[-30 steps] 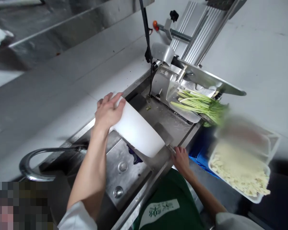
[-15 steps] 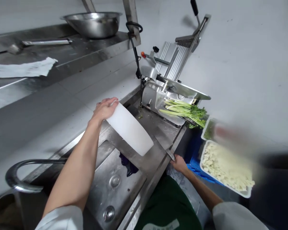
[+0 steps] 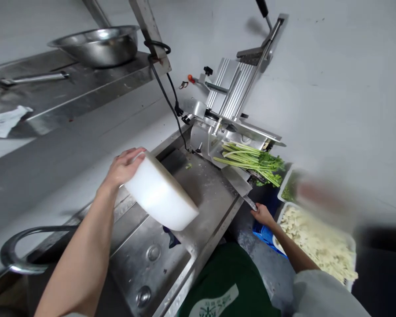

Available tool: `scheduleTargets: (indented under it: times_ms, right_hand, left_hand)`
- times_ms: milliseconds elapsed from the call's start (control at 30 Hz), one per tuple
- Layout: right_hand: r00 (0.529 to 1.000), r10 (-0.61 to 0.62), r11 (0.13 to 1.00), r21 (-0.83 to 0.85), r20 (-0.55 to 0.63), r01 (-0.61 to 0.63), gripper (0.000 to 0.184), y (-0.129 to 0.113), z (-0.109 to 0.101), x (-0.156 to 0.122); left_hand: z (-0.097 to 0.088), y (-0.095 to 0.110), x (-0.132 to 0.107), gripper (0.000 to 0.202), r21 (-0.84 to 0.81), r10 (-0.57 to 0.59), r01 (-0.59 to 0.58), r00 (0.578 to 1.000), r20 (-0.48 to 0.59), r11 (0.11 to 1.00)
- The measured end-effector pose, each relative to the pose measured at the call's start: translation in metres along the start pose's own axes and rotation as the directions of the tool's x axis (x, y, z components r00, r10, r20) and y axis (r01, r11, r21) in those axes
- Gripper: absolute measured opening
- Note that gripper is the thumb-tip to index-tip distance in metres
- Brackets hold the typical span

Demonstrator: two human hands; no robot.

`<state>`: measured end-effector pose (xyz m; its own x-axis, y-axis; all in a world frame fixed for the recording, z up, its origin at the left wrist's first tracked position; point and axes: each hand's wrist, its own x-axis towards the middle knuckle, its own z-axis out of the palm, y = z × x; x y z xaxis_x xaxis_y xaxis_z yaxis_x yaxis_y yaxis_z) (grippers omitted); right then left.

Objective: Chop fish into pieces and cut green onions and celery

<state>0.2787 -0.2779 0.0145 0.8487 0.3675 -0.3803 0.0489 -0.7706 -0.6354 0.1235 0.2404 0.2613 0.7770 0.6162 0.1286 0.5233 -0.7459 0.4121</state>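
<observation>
A green apron point(image 3: 231, 281) is seen nearest, at the bottom edge, with a stainless steel counter point(image 3: 211, 193) stretching away from it. The left hand point(image 3: 123, 166) is closed over the upper rim of a thick white cutting board point(image 3: 160, 196), which is held tilted on edge above the counter, its lower end over the ribbed drainboard point(image 3: 152, 259). A dark blue cloth point(image 3: 170, 237) is partly seen under the board. To the left, a curved steel faucet point(image 3: 26, 246) is visible. The right hand point(image 3: 262, 214) is wrapped around the handle of a cleaver point(image 3: 239, 182), whose broad blade lies flat on the counter's front right corner. Beside that hand, a blue crate point(image 3: 262, 231) is seen below the counter edge, and a white tray point(image 3: 348, 240) filled with pale chopped pieces is set to the right of it; a second tray behind it, holding something green, is too blurred to be made out. Farther back, a bunch of green celery stalks point(image 3: 251, 159) is laid on the base of a metal slicing machine point(image 3: 227, 105), from which a black cable point(image 3: 166, 94) runs up to a steel post. At the far left, a large metal bowl point(image 3: 97, 44) and a long utensil are rested on a steel shelf point(image 3: 86, 83), near a crumpled white paper point(image 3: 3, 123).
</observation>
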Motion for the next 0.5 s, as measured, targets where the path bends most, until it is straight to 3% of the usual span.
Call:
scheduleTargets:
  times_ms: [167, 233, 300, 400, 500]
  right_hand:
    - [0.989, 0.053, 0.975, 0.220, -0.137, -0.022, 0.031, 0.002, -0.008, 0.055]
    - [0.972, 0.130, 0.914, 0.405, -0.197, -0.040, 0.043, -0.002, 0.000, 0.067]
    - [0.951, 0.212, 0.807, 0.589, -0.224, -0.041, 0.062, -0.008, 0.012, 0.074]
    - [0.924, 0.294, 0.629, 0.777, -0.244, 0.005, 0.079, -0.022, 0.027, 0.082]
    - [0.904, 0.359, 0.509, 0.861, -0.231, 0.018, 0.084, -0.035, 0.029, 0.089]
  left_hand:
    - [-0.004, 0.001, 0.001, 0.048, -0.079, -0.083, 0.086, 0.996, 0.046, 0.993]
    - [-0.007, 0.013, 0.003, 0.058, -0.012, -0.177, 0.180, 0.975, 0.135, 0.984]
    - [-0.009, 0.030, 0.005, 0.075, 0.094, -0.307, 0.294, 0.929, 0.208, 0.951]
    - [-0.005, 0.055, 0.004, 0.085, 0.180, -0.458, 0.434, 0.880, 0.126, 0.883]
    - [-0.002, 0.068, -0.002, 0.085, 0.172, -0.492, 0.485, 0.870, -0.001, 0.857]
